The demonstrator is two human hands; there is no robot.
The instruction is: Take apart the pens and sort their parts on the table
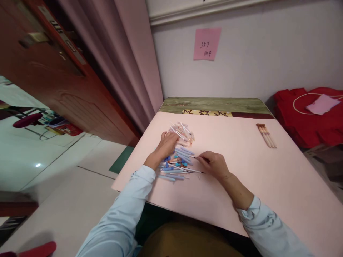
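Note:
My left hand (pixel 167 144) reaches over a pile of clear and white slim pen parts (pixel 184 132), its fingers curled down at the near left edge. Whether it holds a part is hidden. Closer to me lies a heap of light blue pen barrels (pixel 183 156), mixed with small blue and brown pieces (pixel 178 162) and thin white sticks. My right hand (pixel 215 164) is closed in a pinch at the heap's right edge, on the dark end of a thin white pen refill (pixel 192 156). Another dark-tipped refill (pixel 197 171) sticks out below it.
Several beige pens with brown tops (pixel 266 136) lie side by side at the right of the pink-covered table (pixel 241 142). A red cloth (pixel 302 121) stands beyond the right edge. A pink note (pixel 207 44) hangs on the wall; a wooden door (pixel 80 92) is at left.

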